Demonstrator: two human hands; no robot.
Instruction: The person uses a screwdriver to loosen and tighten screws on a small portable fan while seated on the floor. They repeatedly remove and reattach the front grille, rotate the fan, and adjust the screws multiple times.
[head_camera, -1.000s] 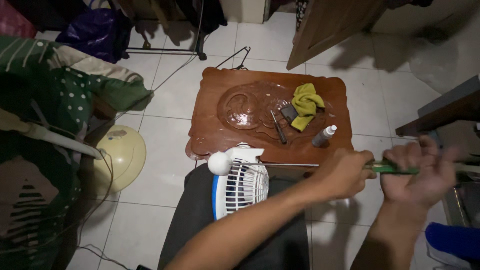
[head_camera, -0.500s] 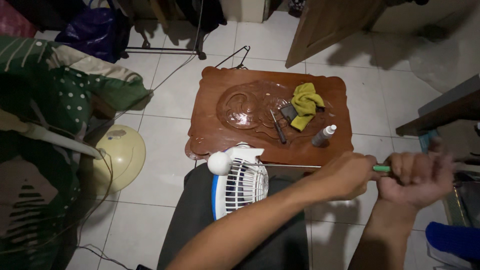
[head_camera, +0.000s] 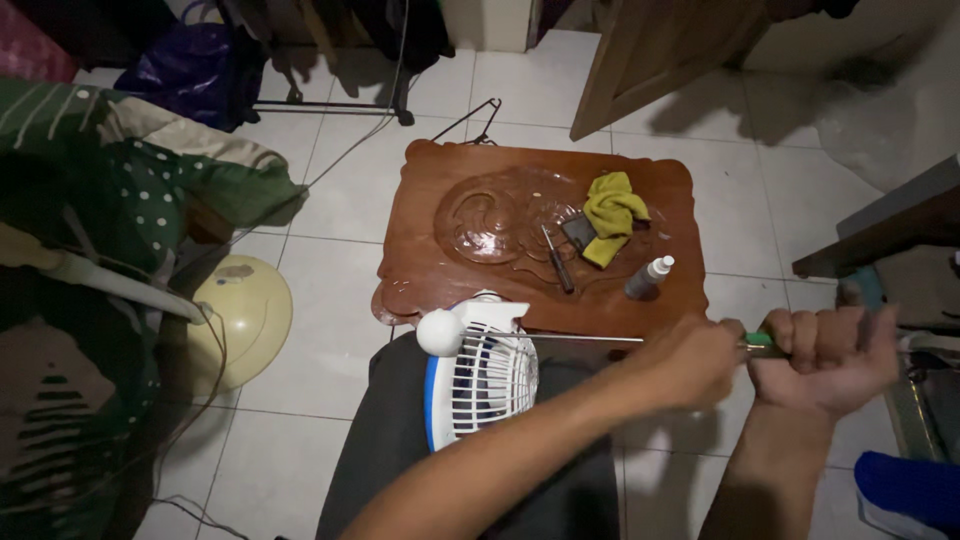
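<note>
Both hands work at the right of the frame, just below the middle. The left hand (head_camera: 690, 362) comes in on a forearm that runs up from the bottom centre; its fingers are curled shut around a thin metal rod (head_camera: 590, 338). The right hand (head_camera: 830, 352) rises from the lower right with the wrist bent, clenched in a fist on a green handle (head_camera: 757, 340), knuckles up. The two fists sit just beside each other, the handle showing in the gap between them.

The rod runs level to the left and ends at a small white fan (head_camera: 478, 380) that lies on the person's dark lap, lower centre, its grille facing right.

Above the fan stands a low wooden surface (head_camera: 420, 270). On it lie a clear fan blade (head_camera: 500, 215), a screwdriver (head_camera: 557, 260), a yellow cloth (head_camera: 610, 212) and a small bottle (head_camera: 648, 278). A pale round base (head_camera: 245, 320) rests on the tiled floor at the left.
</note>
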